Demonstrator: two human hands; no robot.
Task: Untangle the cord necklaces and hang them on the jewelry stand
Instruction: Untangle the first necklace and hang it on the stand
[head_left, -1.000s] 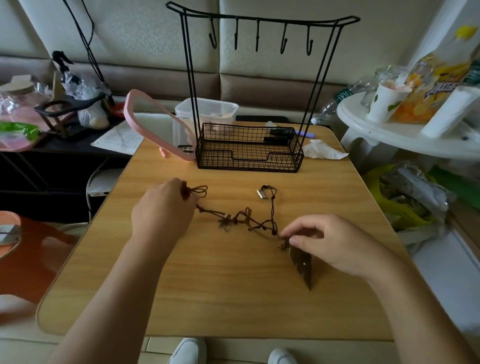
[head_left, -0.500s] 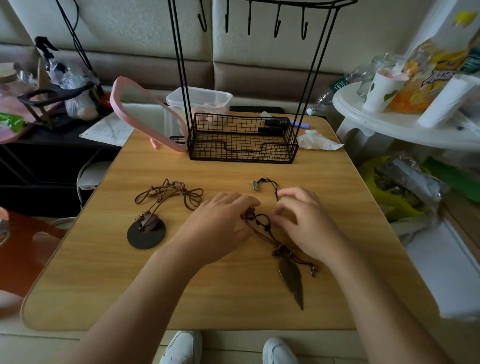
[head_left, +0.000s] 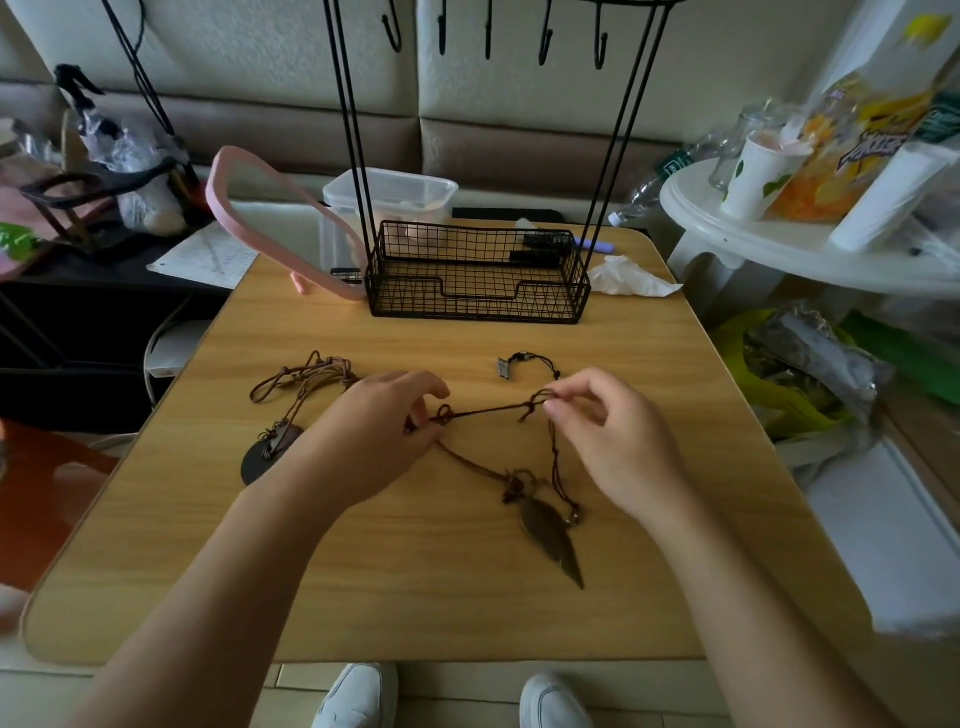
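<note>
Two hands are working the leaf-pendant necklace (head_left: 550, 535), its pendant lying nearest on the wooden table (head_left: 467, 613): left hand (head_left: 374, 436) pinching one knot, right hand (head_left: 613, 441) pinching the other, stretching the cord taut, likely to open the loop; disc-pendant necklace (head_left: 275, 447) lying apart at left; jewelry stand (head_left: 478, 280) standing behind, hooks (head_left: 488, 36) bare

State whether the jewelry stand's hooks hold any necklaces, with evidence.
Empty. The hooks in view hang bare; the left hand and right hand pinch the leaf necklace, pendant on the table.
</note>
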